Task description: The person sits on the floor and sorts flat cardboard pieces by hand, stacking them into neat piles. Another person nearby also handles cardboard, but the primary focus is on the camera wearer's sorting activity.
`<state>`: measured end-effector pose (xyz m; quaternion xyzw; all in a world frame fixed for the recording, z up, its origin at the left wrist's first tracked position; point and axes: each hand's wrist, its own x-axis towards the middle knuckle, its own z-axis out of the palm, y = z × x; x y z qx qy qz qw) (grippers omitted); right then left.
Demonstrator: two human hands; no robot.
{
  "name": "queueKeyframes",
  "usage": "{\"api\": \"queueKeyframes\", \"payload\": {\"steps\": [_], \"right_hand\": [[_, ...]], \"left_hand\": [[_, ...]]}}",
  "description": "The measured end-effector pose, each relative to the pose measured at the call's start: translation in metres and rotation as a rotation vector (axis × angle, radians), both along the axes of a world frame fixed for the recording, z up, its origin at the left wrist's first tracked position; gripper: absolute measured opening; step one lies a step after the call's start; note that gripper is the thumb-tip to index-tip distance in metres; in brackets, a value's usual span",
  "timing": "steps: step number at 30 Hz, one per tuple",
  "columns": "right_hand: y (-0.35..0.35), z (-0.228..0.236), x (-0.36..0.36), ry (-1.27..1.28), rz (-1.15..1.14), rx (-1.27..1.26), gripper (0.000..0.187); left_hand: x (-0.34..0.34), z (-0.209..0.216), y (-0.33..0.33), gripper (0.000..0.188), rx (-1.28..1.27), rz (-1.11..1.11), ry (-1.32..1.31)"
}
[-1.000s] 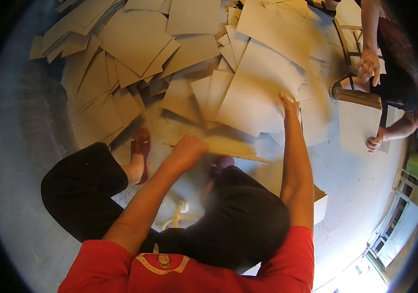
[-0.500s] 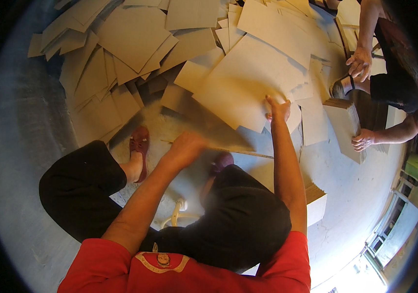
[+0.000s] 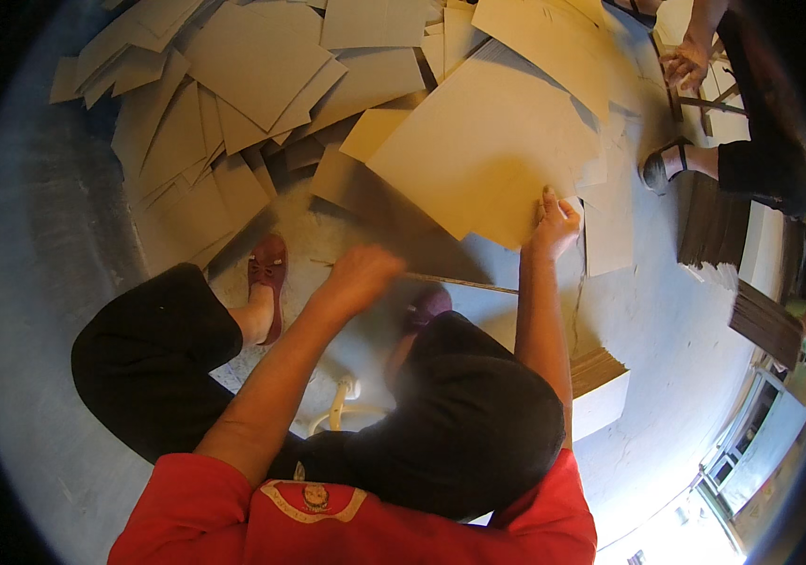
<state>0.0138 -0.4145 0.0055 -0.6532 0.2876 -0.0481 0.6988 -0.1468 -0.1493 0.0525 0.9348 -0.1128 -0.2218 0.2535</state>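
A: What are the hands doing?

B: The right hand [image 3: 554,224] is clamped on the near edge of a large cardboard sheet [image 3: 488,151], tilting it up off the heap, probably to free it from the overlapping sheets. The left hand [image 3: 358,275] is blurred above a thin strip [image 3: 459,281] just in front of the knees; I cannot tell whether it is closed.

A: And the surroundings?

B: A grey concrete floor [image 3: 36,282], with a scattered cardboard pile [image 3: 233,85] far left and stacked sheets [image 3: 601,372] to the right. Another person's hand [image 3: 685,64] works far right.
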Motion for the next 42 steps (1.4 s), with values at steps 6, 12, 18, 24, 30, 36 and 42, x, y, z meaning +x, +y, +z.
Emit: {"api": "queueKeyframes", "payload": {"steps": [6, 12, 18, 24, 30, 36, 42], "right_hand": [[0.016, 0.003, 0.007, 0.193, 0.162, 0.691, 0.020], [-0.056, 0.003, 0.014, 0.151, 0.450, 0.538, 0.017], [-0.121, 0.061, 0.020, 0.175, 0.486, 0.141, 0.039], [-0.101, 0.116, 0.019, 0.212, 0.894, -0.053, 0.030], [-0.111, 0.123, -0.011, 0.214, 0.973, -0.061, 0.031], [-0.102, 0.165, -0.026, 0.278, 1.057, -0.127, 0.039], [-0.049, 0.212, -0.022, 0.239, 1.373, -0.235, 0.045]], "left_hand": [[0.000, 0.003, 0.004, 0.009, 0.045, -0.030, -0.013], [0.002, 0.001, 0.004, 0.011, 0.006, -0.002, -0.012], [-0.002, -0.003, 0.004, 0.014, 0.023, -0.014, -0.005], [0.002, 0.002, 0.004, 0.016, 0.068, -0.015, 0.050], [0.003, 0.011, -0.001, 0.017, 0.027, -0.038, -0.040], [0.006, 0.020, -0.008, 0.016, 0.064, -0.088, 0.096], [-0.002, 0.022, -0.007, 0.018, 0.062, -0.127, -0.077]]}}
